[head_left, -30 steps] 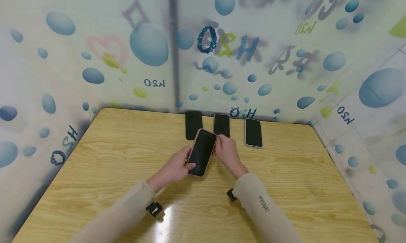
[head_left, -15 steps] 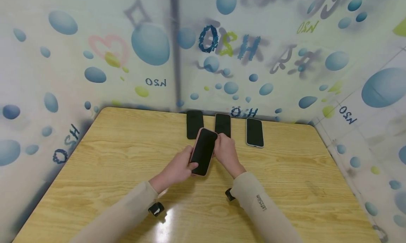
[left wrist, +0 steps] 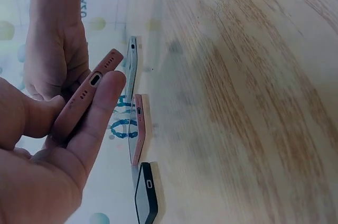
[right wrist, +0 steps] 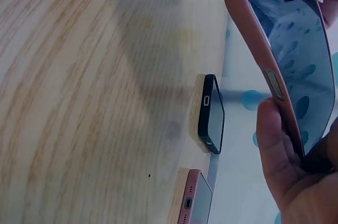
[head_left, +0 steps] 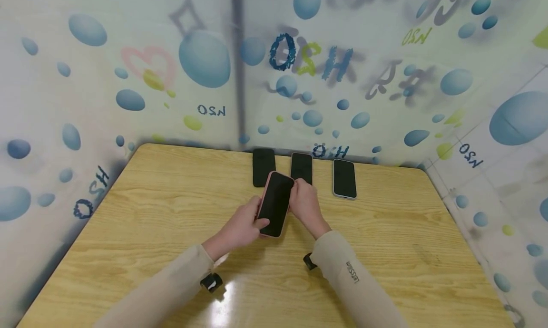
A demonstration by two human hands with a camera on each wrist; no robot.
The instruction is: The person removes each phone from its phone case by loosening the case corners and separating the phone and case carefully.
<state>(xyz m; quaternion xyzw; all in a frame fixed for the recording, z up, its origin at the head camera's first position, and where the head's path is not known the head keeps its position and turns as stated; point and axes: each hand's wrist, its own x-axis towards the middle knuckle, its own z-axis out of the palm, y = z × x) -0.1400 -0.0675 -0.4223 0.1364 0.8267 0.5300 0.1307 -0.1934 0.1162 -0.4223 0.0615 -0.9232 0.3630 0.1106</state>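
Both hands hold a smartphone in a pink case above the table, its dark screen facing up. My left hand grips its lower left side, thumb over the bottom of the screen. At the upper right edge my right hand pinches the case near the corner. From the left wrist, the pink case's bottom edge shows its charging port, with left fingers beneath. The right wrist view shows the case's side with a long cutout, right hand at one end. Behind lie a black-cased phone and a pink-cased phone.
A third phone with a pale case lies to the right in the same row, near the table's back edge. The wooden table meets a wall covering printed with blue drops. Black straps sit at both wrists.
The head view has shifted slightly, so the table and phones sit a little farther right. Both hands keep their hold on the pink-cased phone, with almost no movement.
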